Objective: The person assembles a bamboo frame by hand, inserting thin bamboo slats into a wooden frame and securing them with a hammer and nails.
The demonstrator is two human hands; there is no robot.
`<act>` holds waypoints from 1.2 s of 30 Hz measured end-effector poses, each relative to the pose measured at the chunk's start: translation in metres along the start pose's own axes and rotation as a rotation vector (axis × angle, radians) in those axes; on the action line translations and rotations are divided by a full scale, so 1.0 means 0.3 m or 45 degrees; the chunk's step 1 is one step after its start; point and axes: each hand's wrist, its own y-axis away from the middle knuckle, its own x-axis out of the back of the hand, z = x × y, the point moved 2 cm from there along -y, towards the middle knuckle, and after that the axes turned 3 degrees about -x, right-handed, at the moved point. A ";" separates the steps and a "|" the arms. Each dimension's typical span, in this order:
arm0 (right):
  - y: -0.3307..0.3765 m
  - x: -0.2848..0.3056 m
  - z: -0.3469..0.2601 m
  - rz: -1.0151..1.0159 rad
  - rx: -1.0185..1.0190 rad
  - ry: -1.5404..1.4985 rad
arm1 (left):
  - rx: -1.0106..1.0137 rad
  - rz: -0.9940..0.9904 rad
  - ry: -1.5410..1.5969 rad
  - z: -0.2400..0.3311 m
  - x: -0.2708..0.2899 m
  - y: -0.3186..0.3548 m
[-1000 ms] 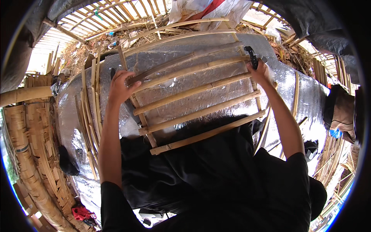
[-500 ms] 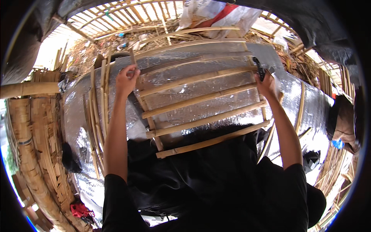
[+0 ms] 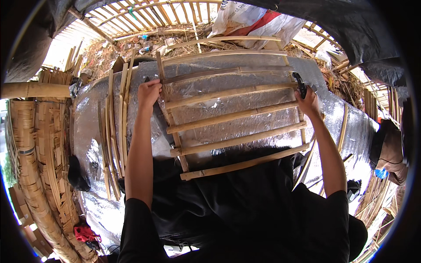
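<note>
A ladder-like bamboo frame (image 3: 237, 115) lies before me, its several crosswise slats joined to a thin strip along each side. The nearest slat rests over my black-clothed lap. My left hand (image 3: 150, 93) is closed beside the frame's left strip, fingertips against it near the upper slats; what the fingers pinch is hidden. At the right side strip, my right hand (image 3: 309, 104) is wrapped round a black hand tool (image 3: 300, 85) with a curved handle. Its exact kind is unclear, as the palm covers much of it.
Silvery foil sheeting (image 3: 92, 131) spreads beneath the frame. Loose bamboo strips (image 3: 115, 127) lie on the left, and another strip (image 3: 343, 127) on the right. Bundled woven bamboo (image 3: 33, 166) stands far left. A white and red sack (image 3: 258, 22) sits at the back among scraps.
The view has shifted slightly, so the frame appears a little lower and to the right. My left fingers have closed further beside the left strip. The right hand still grips the tool.
</note>
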 end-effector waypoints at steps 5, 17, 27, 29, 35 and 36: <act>0.002 -0.010 0.020 0.023 -0.006 -0.050 | 0.008 0.012 -0.003 0.030 -0.014 0.001; -0.001 -0.001 -0.019 -0.010 -0.021 -0.057 | 0.073 0.092 -0.077 0.024 -0.033 -0.033; -0.124 -0.147 0.224 0.160 0.027 -0.175 | 0.118 0.081 -0.285 0.089 -0.069 -0.054; -0.088 -0.126 0.080 0.218 0.118 -0.094 | 0.147 0.086 -0.295 0.061 -0.036 -0.055; -0.091 0.013 -0.065 -0.223 -0.292 -0.457 | 0.089 0.040 -0.272 0.033 -0.022 -0.071; -0.131 0.014 -0.018 -0.350 -0.371 -0.603 | 0.097 0.023 -0.272 0.045 -0.041 -0.076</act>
